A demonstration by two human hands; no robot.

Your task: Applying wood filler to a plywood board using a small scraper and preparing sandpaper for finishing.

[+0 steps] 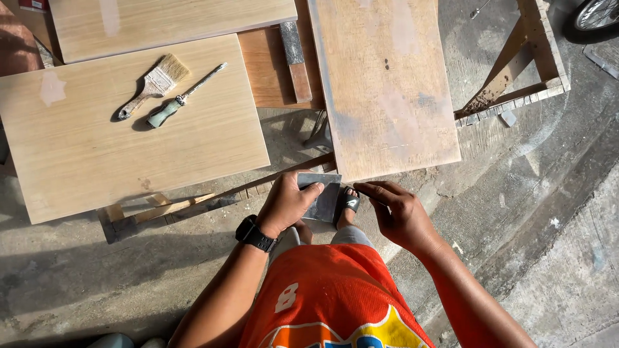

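Note:
My left hand (287, 203), with a black watch on its wrist, grips a grey square sheet of sandpaper (322, 196) by its left edge, just below the near end of a long worn wooden board (387, 84). Right of the sheet, my right hand (396, 212) hovers with its fingers slightly curled toward it, holding nothing. My foot in a black sandal (349, 205) shows under the sheet.
A pale wooden panel (84, 154) at left carries a paintbrush (155, 84) and a green-handled screwdriver (180, 100). Another panel (161, 19) lies behind it. A wooden frame (516, 77) stands at right, a wheel (596, 14) at the top right corner, concrete floor all around.

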